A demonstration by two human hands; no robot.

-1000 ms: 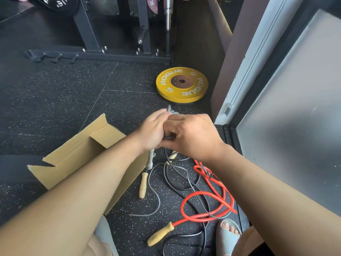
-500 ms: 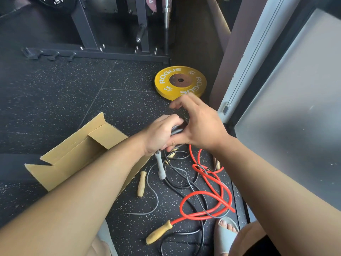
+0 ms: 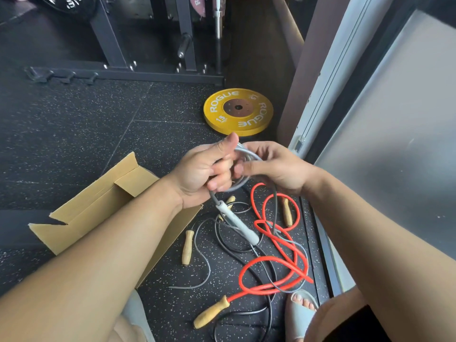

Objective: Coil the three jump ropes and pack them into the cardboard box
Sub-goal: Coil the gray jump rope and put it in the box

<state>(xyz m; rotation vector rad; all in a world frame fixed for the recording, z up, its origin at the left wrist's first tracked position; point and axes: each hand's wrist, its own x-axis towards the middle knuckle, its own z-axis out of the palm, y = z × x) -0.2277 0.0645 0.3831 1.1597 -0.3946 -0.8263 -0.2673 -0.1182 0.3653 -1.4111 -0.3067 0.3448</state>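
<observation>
My left hand [image 3: 199,176] grips a small coil of the grey jump rope [image 3: 243,182]; its grey handle [image 3: 238,224] hangs below my fist. My right hand [image 3: 274,166] pinches the same loop from the right. Its loose tail trails onto the floor. The red rope [image 3: 278,262] with a wooden handle [image 3: 211,313] lies tangled on the floor under my hands. A black rope [image 3: 222,236] with wooden handles [image 3: 187,246] lies mixed in with it. The open cardboard box [image 3: 98,206] lies on its side to the left, partly behind my left forearm.
A yellow weight plate [image 3: 238,111] lies flat just beyond my hands. A dark rack frame [image 3: 118,75] runs across the far floor. A wall and door frame [image 3: 320,95] close off the right side. My sandalled foot [image 3: 302,308] rests by the red rope.
My hands have drawn apart and lifted slightly; a grey loop now shows between them. The grey handle has swung lower and to the right.
</observation>
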